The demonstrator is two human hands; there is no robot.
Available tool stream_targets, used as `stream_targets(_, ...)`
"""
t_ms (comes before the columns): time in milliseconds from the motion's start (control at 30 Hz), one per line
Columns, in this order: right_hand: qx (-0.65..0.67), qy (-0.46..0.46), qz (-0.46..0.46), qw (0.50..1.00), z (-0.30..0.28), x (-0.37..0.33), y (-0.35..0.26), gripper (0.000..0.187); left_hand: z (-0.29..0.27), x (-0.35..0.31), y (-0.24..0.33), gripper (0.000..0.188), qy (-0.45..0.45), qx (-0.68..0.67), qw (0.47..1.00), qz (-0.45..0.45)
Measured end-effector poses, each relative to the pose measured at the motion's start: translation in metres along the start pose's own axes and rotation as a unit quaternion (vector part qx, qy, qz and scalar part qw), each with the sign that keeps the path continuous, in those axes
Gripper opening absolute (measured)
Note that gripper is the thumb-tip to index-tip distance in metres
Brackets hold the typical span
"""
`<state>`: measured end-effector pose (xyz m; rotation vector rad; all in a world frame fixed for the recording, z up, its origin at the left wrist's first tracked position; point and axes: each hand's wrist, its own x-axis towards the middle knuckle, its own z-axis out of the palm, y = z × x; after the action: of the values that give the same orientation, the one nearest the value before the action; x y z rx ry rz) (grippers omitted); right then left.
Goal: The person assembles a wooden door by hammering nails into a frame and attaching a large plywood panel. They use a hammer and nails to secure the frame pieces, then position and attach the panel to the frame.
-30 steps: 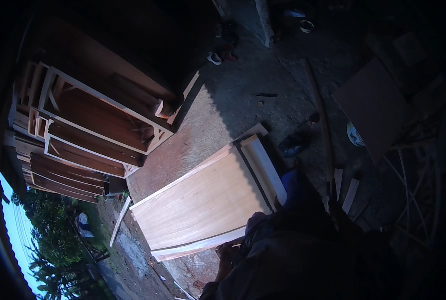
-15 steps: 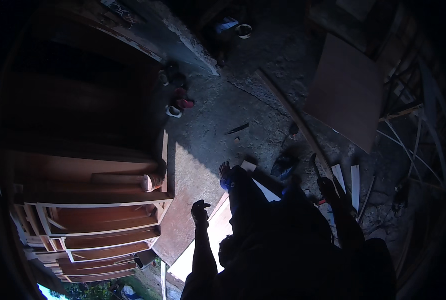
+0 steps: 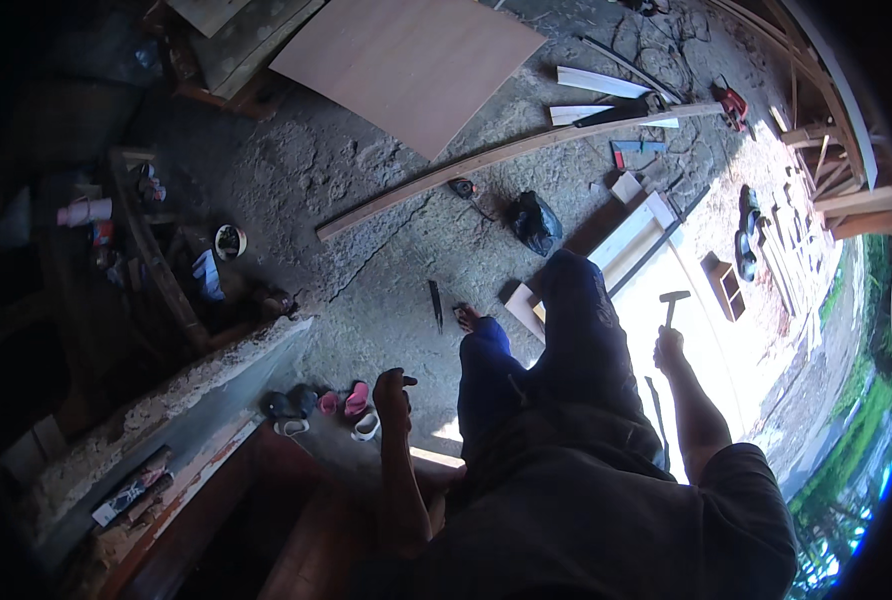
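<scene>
My right hand point(image 3: 669, 347) is closed around the handle of a hammer point(image 3: 675, 297), its head raised above a brightly lit pale surface. On the other side of my body, my left hand point(image 3: 394, 398) hangs over the concrete floor with fingers curled and one digit sticking out; whether anything small is in it is too dark to see. Beyond my knees lies a pale wooden panel point(image 3: 634, 240) with a dark strip along its edge. Beside it a black plastic bag point(image 3: 536, 223) rests on the floor.
A long timber point(image 3: 506, 170) crosses the floor, with a handsaw point(image 3: 616, 110) over it and a try square point(image 3: 639, 147) beside it. Behind lies a plywood sheet point(image 3: 406, 75). Sandals point(image 3: 357, 398) sit at lower left; a small wooden box point(image 3: 726, 287) stands at right.
My view has turned to the right, so the floor items have swung leftward and the cabinet has mostly left the picture. The hammer has come from beside the timber to over the bright surface.
</scene>
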<state>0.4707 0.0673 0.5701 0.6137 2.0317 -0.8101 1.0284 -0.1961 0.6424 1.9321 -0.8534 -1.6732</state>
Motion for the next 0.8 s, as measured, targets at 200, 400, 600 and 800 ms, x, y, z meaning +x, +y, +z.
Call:
stream_targets(200,0.051,-0.01,0.045,0.998,0.006,-0.075,0.209,0.024,0.017,0.044,0.006,0.021,-0.149,0.18,0.972,-0.03)
stream_targets(400,0.055,-0.011,0.055,0.997,0.056,-0.121,0.341,0.026,0.103,0.056,-0.034,0.017,-0.261,0.246,0.929,0.088)
stream_targets(600,-0.079,0.023,-0.064,0.995,0.091,-0.117,0.417,0.033,0.211,0.06,-0.071,0.015,-0.403,0.345,0.844,0.08)
stream_targets(800,-0.042,0.033,-0.069,0.996,0.122,-0.055,0.468,0.033,0.308,0.086,-0.16,0.012,-0.452,0.387,0.793,0.134)
